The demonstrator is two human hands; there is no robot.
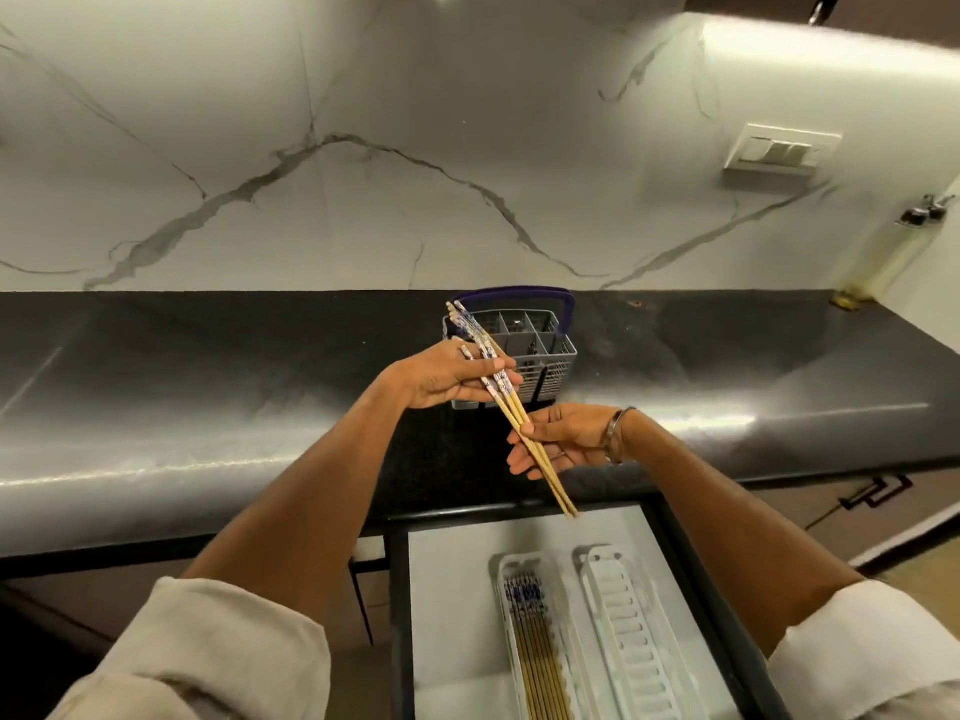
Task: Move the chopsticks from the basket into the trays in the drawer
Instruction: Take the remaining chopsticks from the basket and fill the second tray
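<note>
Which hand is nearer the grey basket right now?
Left. The left hand grips the chopsticks right in front of the grey basket, overlapping it. The right hand pinches them lower down, toward the drawer.

Right tray point(639, 641) seemingly bare; left tray point(506, 605) holds chopsticks point(535, 652).

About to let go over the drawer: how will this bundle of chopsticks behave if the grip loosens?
The chopsticks look thin, stiff and smooth, so they would likely slide apart; the left hand grips the patterned ends, the right hand pinches the bare wood. Probably light. Being slender, they may roll unless laid along the ridged white tray.
</note>
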